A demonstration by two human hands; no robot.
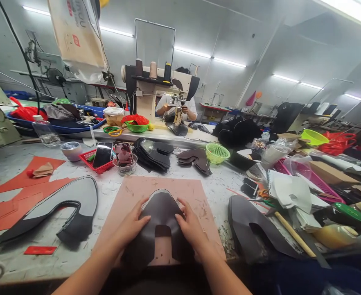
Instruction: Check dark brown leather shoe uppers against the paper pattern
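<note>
A dark grey U-shaped shoe upper piece (161, 211) is in front of me over a pink board (122, 200), its rounded toe pointing away. My left hand (134, 223) grips its left edge, thumb on top and fingers at the rim. On the opposite edge, my right hand (191, 223) holds it the same way. Through the cut-out between its two legs, the pink board shows. To the left lies a stack of similar pieces (86, 200) with light grey toe areas. Another dark stack (244, 219) rests right of the board.
Behind the board are black piece stacks (154, 153), a red basket (98, 162) with a phone, and a green basket (217, 153). A wooden-handled tool (294, 233) and clutter lie right. Orange sheets (8, 205) lie left. A person (191, 107) works at a sewing machine (143, 96).
</note>
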